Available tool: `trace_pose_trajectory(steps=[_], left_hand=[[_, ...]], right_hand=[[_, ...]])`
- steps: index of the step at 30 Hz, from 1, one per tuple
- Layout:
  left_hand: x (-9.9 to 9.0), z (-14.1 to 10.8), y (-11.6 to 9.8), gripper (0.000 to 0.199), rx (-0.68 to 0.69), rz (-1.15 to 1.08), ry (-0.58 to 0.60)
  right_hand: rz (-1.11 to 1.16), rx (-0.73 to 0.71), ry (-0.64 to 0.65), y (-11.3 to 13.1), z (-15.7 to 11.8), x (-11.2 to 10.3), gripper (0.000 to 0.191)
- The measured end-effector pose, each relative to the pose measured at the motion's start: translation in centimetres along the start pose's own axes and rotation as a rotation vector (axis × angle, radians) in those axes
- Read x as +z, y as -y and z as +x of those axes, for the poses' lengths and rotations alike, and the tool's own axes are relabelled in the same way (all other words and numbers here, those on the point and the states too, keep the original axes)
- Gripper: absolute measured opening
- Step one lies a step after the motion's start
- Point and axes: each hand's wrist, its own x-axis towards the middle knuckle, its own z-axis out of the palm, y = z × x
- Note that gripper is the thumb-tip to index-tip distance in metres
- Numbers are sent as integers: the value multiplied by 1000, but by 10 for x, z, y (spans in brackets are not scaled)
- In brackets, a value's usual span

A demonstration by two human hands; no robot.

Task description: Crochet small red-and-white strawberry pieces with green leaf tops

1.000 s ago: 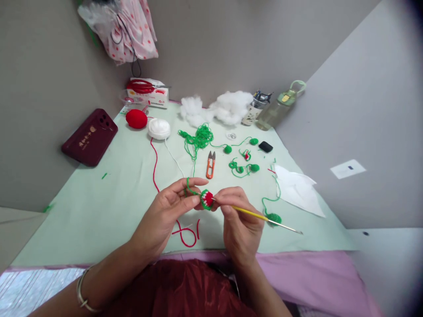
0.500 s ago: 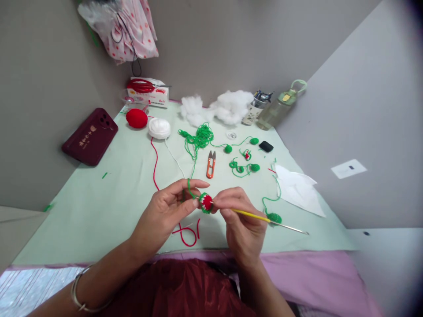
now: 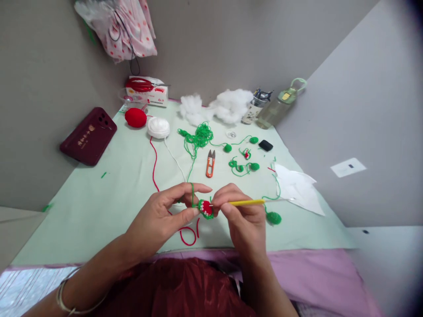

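A small crocheted piece [image 3: 206,208], red in the middle with white stitches and a green edge, is pinched by the thumb and fingers of my left hand [image 3: 158,212]. Green yarn [image 3: 192,193] loops over my raised left index finger. My right hand [image 3: 246,218] grips a yellow-handled crochet hook [image 3: 246,203], its tip at the piece. The hook's other metal end points right. Right fingertips sit close to the piece's right edge; whether they touch it I cannot tell. A loop of red yarn [image 3: 187,236] lies on the table below the piece.
Orange thread snips [image 3: 210,164] lie beyond my hands. Farther back are tangled green yarn [image 3: 200,135], a white yarn ball [image 3: 158,127], a red yarn ball [image 3: 135,117] and stuffing [image 3: 231,106]. A phone [image 3: 89,136] leans at left; a bottle [image 3: 279,108] and white paper [image 3: 299,189] are right.
The crochet hook has swung from sloping down to the right to nearly level. The crocheted piece has turned and sits slightly lower. My left index finger still carries the green yarn.
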Motion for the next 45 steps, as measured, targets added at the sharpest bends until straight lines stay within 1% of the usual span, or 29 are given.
trace_pose_trajectory(steps=[4, 8, 15, 22, 25, 27, 30, 33, 37, 40, 43, 45], left_hand=[[-1, -1, -4, 46, -13, -42, 34], [-1, -3, -4, 51, 7, -70, 43], [-1, -4, -4, 48, -11, -89, 40], [0, -3, -4, 50, -29, -75, 46], [2, -3, -5, 51, -55, -116, 34], [6, -1, -4, 52, -87, -191, 8], [14, 0, -1, 56, -111, -381, -63], [22, 1, 1, 63, -132, -568, -100], [26, -1, -2, 69, -183, -718, -55], [26, -3, -7, 68, -200, -783, -10], [26, -2, -8, 76, -183, -814, 25], [26, -1, -7, 83, -180, -808, 33]], right_hand=[[219, 133, -11, -4, 5, 1, 11], [272, 184, -36, -5, 5, 3, 12], [220, 135, -26, -5, 4, 6, 12], [212, 116, -21, -6, 5, 5, 13], [218, 93, -18, -9, 3, 10, 12], [218, 75, -36, -12, 1, 14, 10], [163, 32, -102, -16, -5, 21, 9], [-10, -61, -178, -15, -11, 26, 14], [-327, -279, -261, -10, -17, 30, 33], [-506, -440, -322, -11, -19, 32, 46], [-603, -503, -329, -12, -21, 31, 49], [-577, -483, -315, -10, -22, 30, 47]])
